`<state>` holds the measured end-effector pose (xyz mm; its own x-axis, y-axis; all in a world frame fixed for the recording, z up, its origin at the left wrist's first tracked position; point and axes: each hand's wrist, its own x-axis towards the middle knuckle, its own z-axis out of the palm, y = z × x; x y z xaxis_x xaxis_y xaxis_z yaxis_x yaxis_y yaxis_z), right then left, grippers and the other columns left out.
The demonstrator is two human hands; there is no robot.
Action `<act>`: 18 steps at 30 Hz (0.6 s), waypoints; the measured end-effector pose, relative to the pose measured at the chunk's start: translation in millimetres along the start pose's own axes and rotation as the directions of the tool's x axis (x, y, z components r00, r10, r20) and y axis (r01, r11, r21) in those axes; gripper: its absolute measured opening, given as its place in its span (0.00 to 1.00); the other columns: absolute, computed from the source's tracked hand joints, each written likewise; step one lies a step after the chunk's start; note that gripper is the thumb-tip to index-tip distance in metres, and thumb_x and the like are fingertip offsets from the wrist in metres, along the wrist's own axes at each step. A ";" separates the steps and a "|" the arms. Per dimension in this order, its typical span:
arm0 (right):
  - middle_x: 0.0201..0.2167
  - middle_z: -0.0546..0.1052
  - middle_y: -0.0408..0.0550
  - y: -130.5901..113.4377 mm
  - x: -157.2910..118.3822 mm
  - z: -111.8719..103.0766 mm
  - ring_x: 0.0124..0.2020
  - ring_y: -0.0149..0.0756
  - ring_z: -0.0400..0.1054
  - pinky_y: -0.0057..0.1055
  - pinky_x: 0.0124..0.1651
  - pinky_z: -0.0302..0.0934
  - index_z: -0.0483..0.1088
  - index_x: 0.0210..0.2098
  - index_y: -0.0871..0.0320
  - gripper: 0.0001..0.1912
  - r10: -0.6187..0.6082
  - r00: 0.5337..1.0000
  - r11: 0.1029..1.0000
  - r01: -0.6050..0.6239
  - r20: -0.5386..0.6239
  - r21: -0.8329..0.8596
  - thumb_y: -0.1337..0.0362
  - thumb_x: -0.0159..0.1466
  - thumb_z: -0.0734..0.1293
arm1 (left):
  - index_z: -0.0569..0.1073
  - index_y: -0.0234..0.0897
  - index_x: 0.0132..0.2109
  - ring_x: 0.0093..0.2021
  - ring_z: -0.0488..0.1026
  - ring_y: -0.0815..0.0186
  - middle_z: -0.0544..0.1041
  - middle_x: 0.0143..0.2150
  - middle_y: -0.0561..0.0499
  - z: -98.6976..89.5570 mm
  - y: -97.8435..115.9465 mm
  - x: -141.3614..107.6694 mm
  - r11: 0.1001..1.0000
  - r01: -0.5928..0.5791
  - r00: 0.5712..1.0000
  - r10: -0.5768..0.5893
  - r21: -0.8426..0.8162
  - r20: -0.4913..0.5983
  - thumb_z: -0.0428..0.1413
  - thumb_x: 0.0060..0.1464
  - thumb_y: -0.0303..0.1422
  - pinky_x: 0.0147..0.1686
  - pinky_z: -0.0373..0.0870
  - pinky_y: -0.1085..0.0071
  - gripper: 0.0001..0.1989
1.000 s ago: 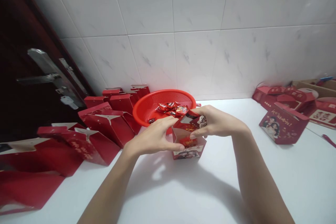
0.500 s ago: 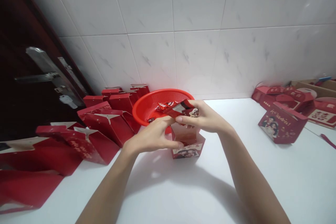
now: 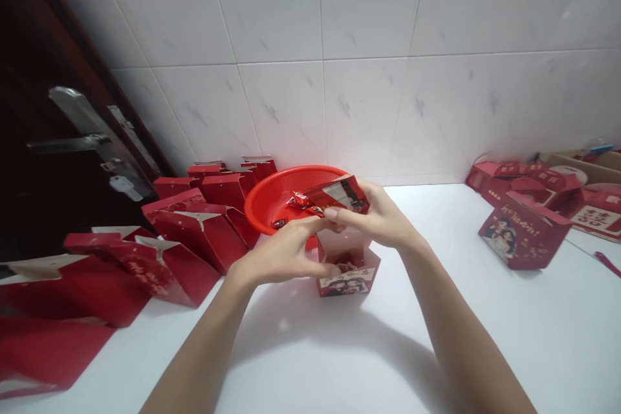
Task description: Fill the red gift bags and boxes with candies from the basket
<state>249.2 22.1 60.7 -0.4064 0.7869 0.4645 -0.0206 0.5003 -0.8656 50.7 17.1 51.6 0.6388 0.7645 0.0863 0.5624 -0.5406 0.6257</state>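
In front of me a small red gift box (image 3: 348, 286) stands open on the white table, a photo of people printed on its front. A few wrapped pieces show dimly inside. My left hand (image 3: 286, 251) grips the box's left side, thumb at the front rim and fingers near the upper back. My right hand (image 3: 385, 217) pinches a red printed panel (image 3: 347, 194) above the box; it looks like the box's upper flap, though its join is hidden. Just behind is a red plastic basket (image 3: 259, 207) holding wrapped sweets (image 3: 301, 200).
Several red boxes (image 3: 169, 268) with open tops stand in rows at the left. One upright red box (image 3: 524, 233) is at the right, with other red boxes (image 3: 553, 181) and a cardboard carton (image 3: 609, 158) behind. A tiled wall (image 3: 369, 116) closes off the back.
The red panel in my right hand has tilted and turned, showing more of its printed picture. My left hand has barely moved on the box.
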 end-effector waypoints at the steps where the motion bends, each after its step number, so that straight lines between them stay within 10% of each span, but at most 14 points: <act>1: 0.29 0.73 0.42 -0.5 -0.4 -0.7 0.30 0.34 0.70 0.31 0.33 0.66 0.70 0.39 0.56 0.11 0.015 1.000 1.000 -0.014 -0.019 0.017 0.58 0.61 0.71 | 0.73 0.47 0.58 0.54 0.74 0.53 0.77 0.56 0.50 -0.2 1.5 -0.3 1.000 -0.011 1.000 0.011 -0.004 0.008 0.64 0.49 0.38 0.50 0.71 0.63 0.28; 18: 0.33 0.73 0.47 -51.6 -42.8 -46.9 0.30 0.32 0.68 0.29 0.30 0.64 0.71 0.41 0.58 0.11 0.027 0.991 0.973 0.004 0.128 -0.231 0.57 0.65 0.70 | 0.80 0.48 0.49 0.43 0.77 0.62 0.81 0.45 0.52 3.1 25.2 -9.9 0.943 -0.327 0.924 0.306 0.061 0.227 0.55 0.64 0.34 0.44 0.69 0.70 0.10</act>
<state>310.5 -20.4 94.2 -0.5206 0.7471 0.4133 0.1895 0.5732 -0.7972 60.1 -5.2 64.1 0.8820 0.4614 0.0953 0.3532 -0.7814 0.5144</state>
